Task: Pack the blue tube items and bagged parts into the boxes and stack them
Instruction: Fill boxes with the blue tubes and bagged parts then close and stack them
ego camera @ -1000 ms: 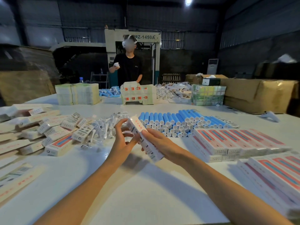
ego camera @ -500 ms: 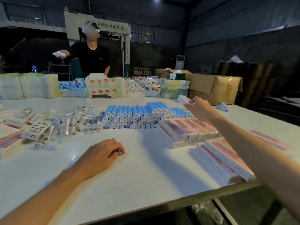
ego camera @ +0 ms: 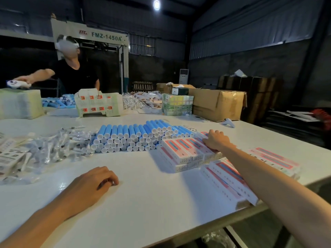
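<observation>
Since the right hand (ego camera: 217, 140) sits palm-down on the far end of the top row of the finished-box stack (ego camera: 182, 151), I read this as the stacking step: a packed box being seated into line. Fingers lie over the box top, slightly bent; can't tell whether they pinch a box or only press it flat. Boxes there lie side by side in two layers, pink faces up, ends flush toward the person, which probably keeps the pile square for further layers. The left hand (ego camera: 95, 181) rests on the table (ego camera: 143, 203), fingers loosely curled, holding nothing; likely a brace while the other arm reaches out. The blue tubes (ego camera: 132, 135) are piled just beside the stack on its left, white caps facing the person. The bagged parts (ego camera: 59, 145) are heaped just left of those, and the unfilled boxes (ego camera: 9, 154) lie at the far left. So feedstock sits left and centre and output goes right, giving a short reach each way. Two more piles: the near-edge stack (ego camera: 231, 181) right at the table's rim, and the right-hand stack (ego camera: 275, 160) beyond it. Risk: the right forearm passes over the near-edge stack, so a nudge could tip it off. Far side: another person (ego camera: 75, 74), a brown carton (ego camera: 216, 102), a white controller (ego camera: 228, 122).
</observation>
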